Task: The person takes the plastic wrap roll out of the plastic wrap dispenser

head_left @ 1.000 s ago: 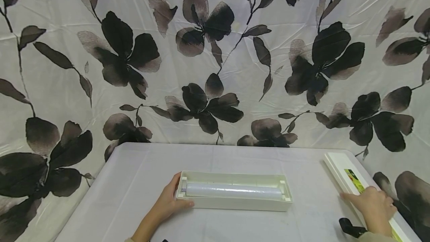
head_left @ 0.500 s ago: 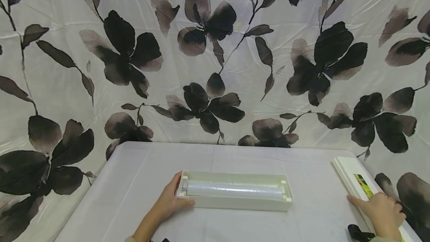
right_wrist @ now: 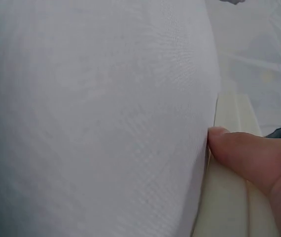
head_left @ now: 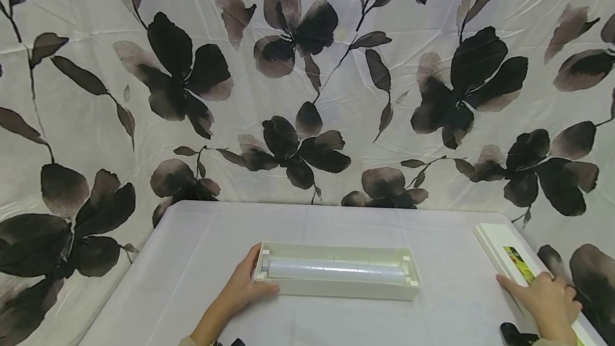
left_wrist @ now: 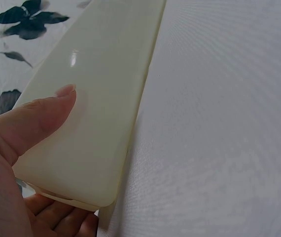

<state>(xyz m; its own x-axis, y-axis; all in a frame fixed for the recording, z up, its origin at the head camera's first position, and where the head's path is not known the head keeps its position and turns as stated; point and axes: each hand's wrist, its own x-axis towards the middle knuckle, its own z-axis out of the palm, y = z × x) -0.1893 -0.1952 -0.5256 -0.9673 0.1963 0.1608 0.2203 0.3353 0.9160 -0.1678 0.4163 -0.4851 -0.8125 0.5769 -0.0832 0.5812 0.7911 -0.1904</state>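
A long pale cream box (head_left: pixel 346 290) lies on the white-covered table, its open top showing a shiny, whitish translucent film roll (head_left: pixel 336 269) inside. My left hand (head_left: pixel 242 284) holds the box's left end; in the left wrist view the thumb (left_wrist: pixel 52 116) lies along the side wall and the other fingers are at the end. At the table's right side is a long white lid (head_left: pixel 495 239) with a yellow-green label (head_left: pixel 519 265). My right hand (head_left: pixel 550 300) grips it across its width, thumb against the near edge in the right wrist view. Its other fingers are mostly hidden.
White cloth covers the table (head_left: pixel 336 324), whose right edge runs beside the lid. Behind hangs a white curtain (head_left: pixel 365 175) printed with dark flowers. A black strap-like piece (head_left: pixel 516 332) sits by the right wrist.
My right hand and the lid shifted a little right, toward the table's edge, between the first and second frames, then stayed nearly still. The left hand and the box keep their place.
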